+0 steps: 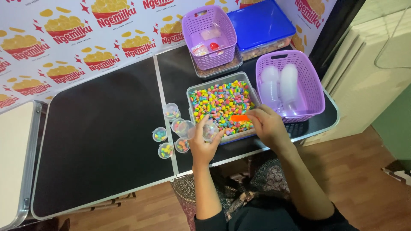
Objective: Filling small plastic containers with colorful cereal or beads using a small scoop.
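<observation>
Head view shows me a black folding worktop (102,141) with a metal rim and a seam down its middle, standing on a wooden plank floor (368,188). Behind the worktop hangs a white printed backdrop (64,38) patterned with red and yellow snack pictures. My landmark is the clear tub of multicoloured candy (222,105), sitting near the front edge of the worktop's right half.

My left hand (204,143) is at the tub's front left corner, its fingers curled around a small clear cup (209,130) held just over the tub's rim. My right hand (267,124) is at the tub's front right corner, fingers pinched on an orange scoop (239,118) that lies across the candy.

Just left of the tub I see a cluster of small clear cups already holding candy (171,132), some straddling the seam. Right of the tub, touching it, stands a purple basket (310,81) holding stacks of empty clear cups (278,85). Behind the tub is a second purple basket (209,30) with small items inside, resting on a shallow tray. Beside that, behind and right of the tub, sits a container with a blue lid (261,23).

Far left of the tub, a pale second table (15,158) butts against the worktop. Well right of the tub, a cream panelled wall (368,72) rises from the floor.
</observation>
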